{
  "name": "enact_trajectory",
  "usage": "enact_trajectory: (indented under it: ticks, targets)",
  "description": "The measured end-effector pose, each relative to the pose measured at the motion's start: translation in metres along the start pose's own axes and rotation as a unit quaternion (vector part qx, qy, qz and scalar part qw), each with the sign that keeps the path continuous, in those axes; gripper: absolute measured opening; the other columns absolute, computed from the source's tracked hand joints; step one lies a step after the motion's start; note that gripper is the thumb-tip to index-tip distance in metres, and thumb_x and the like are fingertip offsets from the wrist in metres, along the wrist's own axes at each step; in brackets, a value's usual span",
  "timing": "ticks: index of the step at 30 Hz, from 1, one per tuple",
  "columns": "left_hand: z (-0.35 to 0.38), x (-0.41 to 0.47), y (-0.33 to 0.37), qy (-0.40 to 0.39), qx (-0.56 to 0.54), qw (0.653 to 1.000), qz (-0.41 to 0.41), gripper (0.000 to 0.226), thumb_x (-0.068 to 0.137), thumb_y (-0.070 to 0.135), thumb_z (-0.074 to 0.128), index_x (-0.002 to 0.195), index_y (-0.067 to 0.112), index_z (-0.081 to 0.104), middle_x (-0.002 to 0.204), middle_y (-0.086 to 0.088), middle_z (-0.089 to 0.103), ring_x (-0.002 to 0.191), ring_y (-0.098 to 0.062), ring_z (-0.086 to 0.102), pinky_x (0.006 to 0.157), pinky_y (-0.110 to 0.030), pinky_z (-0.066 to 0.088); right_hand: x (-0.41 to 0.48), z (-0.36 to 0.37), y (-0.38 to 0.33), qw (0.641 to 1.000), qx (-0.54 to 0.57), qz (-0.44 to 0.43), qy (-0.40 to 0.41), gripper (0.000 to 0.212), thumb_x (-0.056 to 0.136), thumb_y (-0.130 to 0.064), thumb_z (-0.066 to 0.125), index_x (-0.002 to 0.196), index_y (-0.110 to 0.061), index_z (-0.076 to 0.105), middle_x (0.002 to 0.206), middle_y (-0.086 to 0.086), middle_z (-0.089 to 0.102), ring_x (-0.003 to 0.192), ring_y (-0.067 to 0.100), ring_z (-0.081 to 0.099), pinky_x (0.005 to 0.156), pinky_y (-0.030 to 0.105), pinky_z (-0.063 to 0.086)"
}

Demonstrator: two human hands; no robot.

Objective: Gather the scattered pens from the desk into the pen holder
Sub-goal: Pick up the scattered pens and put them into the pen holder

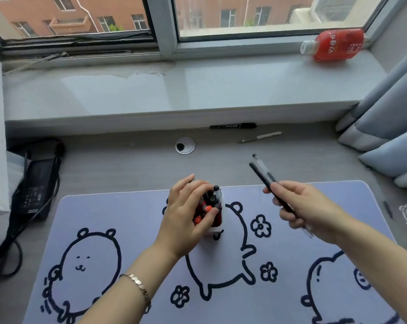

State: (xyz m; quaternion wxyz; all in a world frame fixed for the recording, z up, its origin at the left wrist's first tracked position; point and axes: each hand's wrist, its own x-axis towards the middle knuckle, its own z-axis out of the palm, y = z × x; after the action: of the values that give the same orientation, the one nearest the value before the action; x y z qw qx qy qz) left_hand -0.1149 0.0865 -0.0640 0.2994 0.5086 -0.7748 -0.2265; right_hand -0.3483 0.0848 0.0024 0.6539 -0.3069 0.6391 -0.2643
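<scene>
A white pen holder (pixel 221 222) stands on the lilac desk mat (pixel 132 220), packed with several black and orange-capped pens. My left hand (pixel 186 218) wraps around its top, fingers over the pens. To the right, my right hand (pixel 300 206) is raised above the mat and grips two pens (pixel 263 174), one black and one clear, pointing up and left. At the back of the desk, against the sill, lies a black marker (pixel 232 126). A slim grey pen (pixel 261 137) rests just in front of it.
A round cable grommet (pixel 185 145) sits in the desk behind the holder. A black power adapter (pixel 37 188) with cords lies at the left. A red bottle (pixel 335 45) lies on the windowsill; curtains (pixel 389 127) hang at the right. A small dark object (pixel 387 209) lies right of the mat.
</scene>
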Motion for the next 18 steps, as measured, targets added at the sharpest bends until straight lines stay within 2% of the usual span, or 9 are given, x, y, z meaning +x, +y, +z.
enact_trajectory:
  ticks: [4, 7, 10, 13, 14, 16, 18]
  targets:
    - [0.0, 0.0, 0.0, -0.01, -0.007, 1.0, -0.008, 0.038, 0.083, 0.037, 0.049, 0.12, 0.027, 0.047, 0.122, 0.018, 0.045, 0.131, -0.014, 0.028, 0.108, -0.003, 0.01, -0.023, 0.007, 0.005, 0.991, -0.135, -0.018, -0.012, 0.021, 0.09, -0.004, 0.048, 0.092, -0.011, 0.068, 0.045, -0.011, 0.044, 0.038, 0.003, 0.036, 0.039, 0.012, 0.029]
    - [-0.001, -0.001, 0.002, -0.006, -0.025, 1.0, -0.014, 0.038, 0.083, 0.039, 0.048, 0.12, 0.03, 0.045, 0.122, 0.023, 0.044, 0.132, -0.007, 0.024, 0.108, -0.003, 0.011, -0.036, 0.011, 0.0, 0.961, -0.267, -0.075, 0.018, 0.015, 0.086, -0.011, 0.057, 0.086, -0.02, 0.069, 0.046, -0.007, 0.057, 0.036, 0.001, 0.044, 0.041, 0.01, 0.036]
    - [-0.002, -0.002, 0.003, -0.018, -0.043, 0.999, -0.02, 0.043, 0.082, 0.043, 0.047, 0.123, 0.032, 0.046, 0.123, 0.034, 0.037, 0.135, 0.006, 0.016, 0.107, -0.002, 0.011, -0.042, 0.015, -0.004, 0.929, -0.345, -0.121, 0.059, 0.01, 0.079, -0.017, 0.067, 0.071, -0.023, 0.067, 0.049, -0.012, 0.066, 0.044, -0.003, 0.056, 0.041, 0.009, 0.04]
    - [-0.005, -0.003, 0.002, -0.039, -0.059, 0.997, -0.027, 0.053, 0.082, 0.045, 0.046, 0.131, 0.026, 0.048, 0.13, 0.028, 0.037, 0.134, 0.017, 0.005, 0.105, -0.005, 0.008, -0.041, 0.028, -0.011, 0.903, -0.404, -0.132, 0.061, 0.013, 0.077, -0.02, 0.07, 0.067, -0.021, 0.062, 0.058, -0.005, 0.068, 0.056, 0.007, 0.063, 0.043, 0.008, 0.041]
    - [-0.005, -0.004, 0.002, -0.044, -0.063, 0.997, -0.029, 0.055, 0.082, 0.045, 0.045, 0.133, 0.025, 0.047, 0.133, 0.026, 0.037, 0.135, 0.018, 0.003, 0.105, -0.004, 0.007, -0.038, 0.035, -0.013, 0.895, -0.42, -0.14, 0.059, 0.015, 0.078, -0.02, 0.07, 0.067, -0.021, 0.059, 0.06, -0.005, 0.066, 0.058, 0.012, 0.062, 0.045, 0.01, 0.041]
    - [-0.006, -0.005, 0.001, -0.047, -0.069, 0.996, -0.028, 0.057, 0.082, 0.044, 0.045, 0.135, 0.022, 0.045, 0.138, 0.024, 0.035, 0.137, 0.016, 0.002, 0.107, -0.003, 0.006, -0.031, 0.051, -0.015, 0.877, -0.451, -0.157, 0.058, 0.019, 0.08, -0.02, 0.067, 0.068, -0.023, 0.053, 0.065, -0.007, 0.06, 0.064, 0.017, 0.059, 0.056, 0.022, 0.046]
    - [-0.006, -0.006, 0.001, -0.044, -0.082, 0.996, -0.016, 0.056, 0.082, 0.039, 0.047, 0.135, 0.024, 0.042, 0.14, 0.025, 0.033, 0.139, 0.014, 0.001, 0.109, -0.001, 0.004, -0.022, 0.067, -0.014, 0.869, -0.46, -0.176, 0.048, 0.014, 0.086, -0.021, 0.06, 0.076, -0.019, 0.05, 0.077, -0.001, 0.06, 0.067, 0.018, 0.053, 0.062, 0.029, 0.044]
